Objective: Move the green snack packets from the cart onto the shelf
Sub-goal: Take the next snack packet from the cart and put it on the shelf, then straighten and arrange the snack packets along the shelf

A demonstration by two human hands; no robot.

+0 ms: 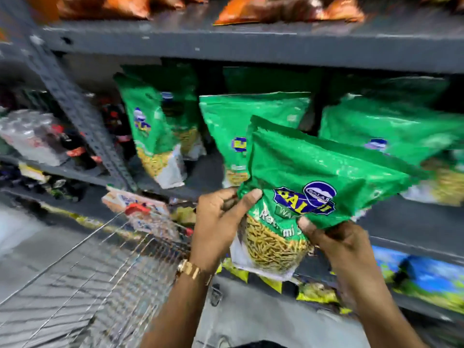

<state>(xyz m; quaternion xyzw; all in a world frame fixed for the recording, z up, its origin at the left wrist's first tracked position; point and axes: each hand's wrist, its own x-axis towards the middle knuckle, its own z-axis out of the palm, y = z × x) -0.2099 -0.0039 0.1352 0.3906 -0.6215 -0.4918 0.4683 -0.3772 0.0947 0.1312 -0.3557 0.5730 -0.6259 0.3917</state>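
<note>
Both hands hold a green snack packet [311,172] in front of the grey middle shelf [411,227]; a second packet edge shows just behind it. My left hand [221,222] grips its lower left side, thumb on the front. Gripping its lower right edge is my right hand [336,242]. Several green packets stand on the shelf: one at the left [150,129], one behind the held packet [226,121], one at the right [391,126]. The wire cart [105,267] is at the lower left, with a pale packet [135,204] at its far end.
An upper shelf [251,43] carries orange and brown packets [288,8]. Bottles in plastic wrap [32,134] fill the left bay beyond a slanted grey upright [75,104]. Yellow and blue packets [426,280] lie on the lower shelf. Grey floor shows beside the cart.
</note>
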